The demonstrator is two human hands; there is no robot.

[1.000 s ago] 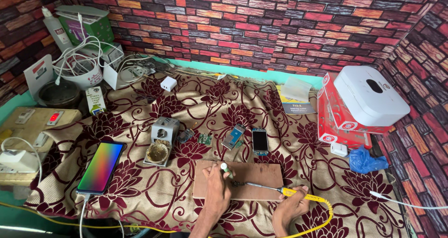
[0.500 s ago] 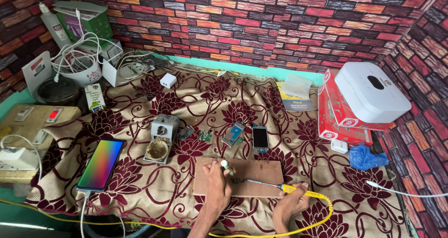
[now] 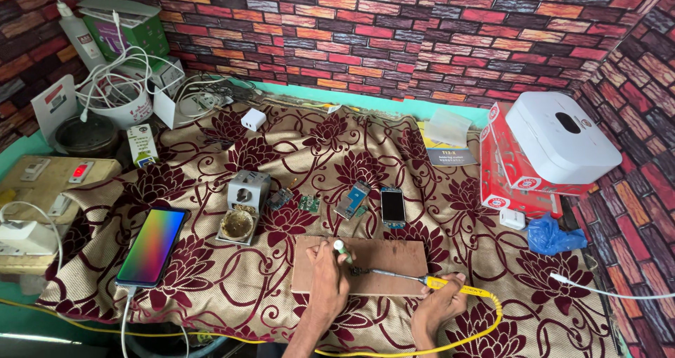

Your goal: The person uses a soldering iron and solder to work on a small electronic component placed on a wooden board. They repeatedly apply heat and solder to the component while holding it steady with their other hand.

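Barely shifted: left hand point(image 3: 329, 277) pinches small part, right hand point(image 3: 437, 309) grips soldering iron point(image 3: 404, 278)

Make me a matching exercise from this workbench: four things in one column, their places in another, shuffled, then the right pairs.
Things:
1. soldering iron
2. phone with rainbow screen
3. blue plastic bag
4. white domed device

Places:
A. on top of the red boxes, at right
B. in the right hand, tip over the wooden board
C. flat on the cloth, at left
D. on the cloth below the red boxes

Pairs: 1-B, 2-C, 3-D, 4-A
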